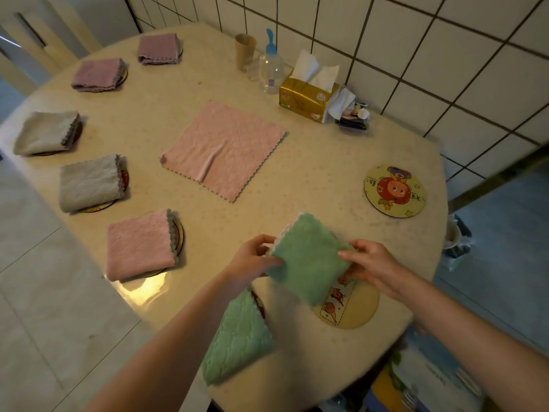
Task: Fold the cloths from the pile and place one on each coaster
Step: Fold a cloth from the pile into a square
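A folded green cloth (309,257) hangs between my left hand (252,257) and my right hand (371,263), each pinching one side. It hovers over the edge of a round coaster (356,307) with a fruit print. A pink cloth (225,150) lies flat and unfolded at the table's middle. Another round coaster (395,191) at the right is bare. Folded cloths sit on coasters along the left edge: two purple (159,49) (98,74), two beige (47,132) (89,182), one pink (139,245). A second folded green cloth (237,337) lies near my left forearm.
By the tiled wall stand a brown cup (245,50), a clear bottle with a blue top (271,66), a gold tissue pack (312,96) and a small box of odds (353,117). The table edge (436,233) curves close on the right.
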A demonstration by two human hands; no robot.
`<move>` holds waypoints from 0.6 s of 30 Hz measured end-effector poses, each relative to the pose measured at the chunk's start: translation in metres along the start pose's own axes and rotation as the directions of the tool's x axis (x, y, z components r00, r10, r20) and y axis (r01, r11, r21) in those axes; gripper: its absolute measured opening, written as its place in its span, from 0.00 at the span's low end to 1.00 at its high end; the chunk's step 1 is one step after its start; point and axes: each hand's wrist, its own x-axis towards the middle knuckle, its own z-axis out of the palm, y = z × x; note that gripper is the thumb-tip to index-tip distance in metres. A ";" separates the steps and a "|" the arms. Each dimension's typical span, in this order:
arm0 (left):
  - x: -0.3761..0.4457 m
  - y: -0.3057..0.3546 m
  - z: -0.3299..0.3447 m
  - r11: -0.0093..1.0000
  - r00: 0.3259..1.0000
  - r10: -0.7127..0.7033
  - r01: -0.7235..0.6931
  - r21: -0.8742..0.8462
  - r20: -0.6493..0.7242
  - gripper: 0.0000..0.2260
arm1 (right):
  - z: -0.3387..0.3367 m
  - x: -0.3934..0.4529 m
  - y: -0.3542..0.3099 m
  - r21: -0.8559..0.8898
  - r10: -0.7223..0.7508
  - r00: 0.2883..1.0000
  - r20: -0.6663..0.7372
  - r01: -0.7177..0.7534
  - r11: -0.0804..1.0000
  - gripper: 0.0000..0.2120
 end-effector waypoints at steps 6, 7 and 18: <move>-0.013 -0.041 0.074 0.990 0.997 -0.081 0.078 0.120 0.018 0.05 | -0.038 -0.004 0.022 -0.044 0.011 0.984 -0.175 -0.019 0.999 0.10; -0.014 -0.048 0.084 0.988 0.996 -0.094 0.094 0.121 -0.009 0.05 | -0.042 -0.003 0.028 -0.092 0.010 0.980 -0.200 -0.029 0.995 0.10; -0.028 -0.084 0.094 0.874 0.973 0.031 0.084 0.478 -0.227 0.03 | -0.036 -0.004 0.059 -0.606 -0.198 0.936 -0.291 -0.020 0.795 0.07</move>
